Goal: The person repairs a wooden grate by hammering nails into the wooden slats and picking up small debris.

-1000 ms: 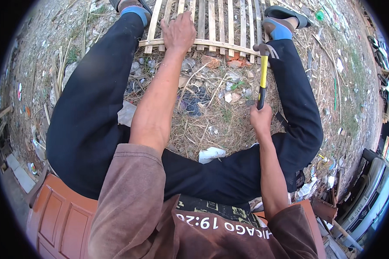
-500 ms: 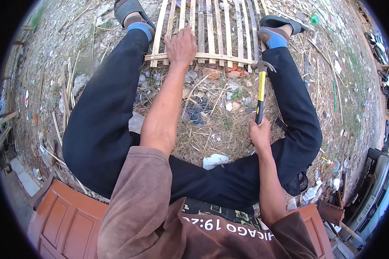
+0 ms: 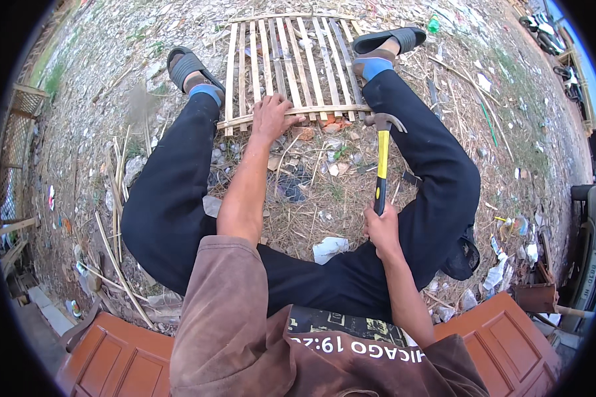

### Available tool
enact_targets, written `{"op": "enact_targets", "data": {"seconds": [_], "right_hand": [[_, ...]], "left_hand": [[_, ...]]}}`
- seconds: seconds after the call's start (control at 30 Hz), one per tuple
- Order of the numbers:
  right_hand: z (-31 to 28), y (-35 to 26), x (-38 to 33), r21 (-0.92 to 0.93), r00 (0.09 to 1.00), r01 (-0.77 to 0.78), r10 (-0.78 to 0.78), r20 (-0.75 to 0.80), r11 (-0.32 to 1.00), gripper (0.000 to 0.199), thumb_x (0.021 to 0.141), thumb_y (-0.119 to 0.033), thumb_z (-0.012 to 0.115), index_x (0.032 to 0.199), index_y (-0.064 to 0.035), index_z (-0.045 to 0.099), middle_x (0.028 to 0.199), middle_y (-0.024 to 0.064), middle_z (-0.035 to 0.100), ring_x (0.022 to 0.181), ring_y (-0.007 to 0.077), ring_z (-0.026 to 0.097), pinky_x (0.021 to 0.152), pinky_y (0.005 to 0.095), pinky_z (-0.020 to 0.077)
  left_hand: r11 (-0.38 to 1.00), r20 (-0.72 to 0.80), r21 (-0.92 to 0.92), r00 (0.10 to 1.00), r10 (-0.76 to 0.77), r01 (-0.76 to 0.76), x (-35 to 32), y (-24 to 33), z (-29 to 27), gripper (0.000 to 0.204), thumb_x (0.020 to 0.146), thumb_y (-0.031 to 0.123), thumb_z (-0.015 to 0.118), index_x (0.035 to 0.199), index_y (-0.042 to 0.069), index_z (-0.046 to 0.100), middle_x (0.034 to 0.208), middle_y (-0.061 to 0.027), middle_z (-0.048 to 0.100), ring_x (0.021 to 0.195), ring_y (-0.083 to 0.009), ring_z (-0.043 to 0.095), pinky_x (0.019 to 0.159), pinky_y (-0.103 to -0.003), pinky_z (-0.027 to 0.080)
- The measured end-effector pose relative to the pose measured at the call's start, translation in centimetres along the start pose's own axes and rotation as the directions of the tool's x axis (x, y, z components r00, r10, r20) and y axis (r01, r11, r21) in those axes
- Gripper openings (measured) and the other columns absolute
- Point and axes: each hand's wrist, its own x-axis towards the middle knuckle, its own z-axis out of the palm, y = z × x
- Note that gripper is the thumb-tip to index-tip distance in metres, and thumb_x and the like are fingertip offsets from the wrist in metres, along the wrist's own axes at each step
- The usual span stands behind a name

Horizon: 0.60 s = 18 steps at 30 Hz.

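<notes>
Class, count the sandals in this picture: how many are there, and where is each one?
2. The left sandal is left of the slatted wooden frame; the right sandal is beside its right side, near the far end. No others show.

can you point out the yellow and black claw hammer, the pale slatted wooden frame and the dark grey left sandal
Yellow and black claw hammer (image 3: pixel 383 155), head view: yellow handle section.
Pale slatted wooden frame (image 3: pixel 331 108), head view: near-end cross strip.
Dark grey left sandal (image 3: pixel 187 66), head view: foot strap.
</notes>
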Motion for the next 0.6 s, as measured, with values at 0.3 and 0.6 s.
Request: {"op": "enact_targets", "data": {"seconds": [0.3,0.6], "right_hand": [[0.2,0.3,-1.8,0.001,0.999,-0.017,0.017,0.028,1.0,0.012,0.087,-0.002,0.053,0.084,-0.0094,0.044,0.064,-0.0013,0.044,0.047,0.0084,0.042,0.041,0.026,0.0374],[0.0,0.0,-2.3,0.109,0.999,-0.034,0.033,0.009,0.993,0.014,0.088,-0.003,0.055,0.081,-0.0103,0.045,0.061,-0.0024,0.044,0.046,0.0087,0.045,0.042,0.0266,0.0382]], "left_hand": [[0.988,0.025,0.134,0.997,0.076,-0.079,1.3,1.1,-1.6,0.059,0.079,0.061,0.069,0.106,0.008,0.062,0.108,-0.0072,0.053,0.102,-0.0273,0.058,0.09,-0.05,0.039],[0.987,0.03,0.143,0.997,0.072,-0.076,2.4,2.0,-2.0,0.062,0.081,0.063,0.067,0.11,0.008,0.063,0.114,-0.0088,0.054,0.108,-0.0254,0.058,0.094,-0.051,0.038]]}}
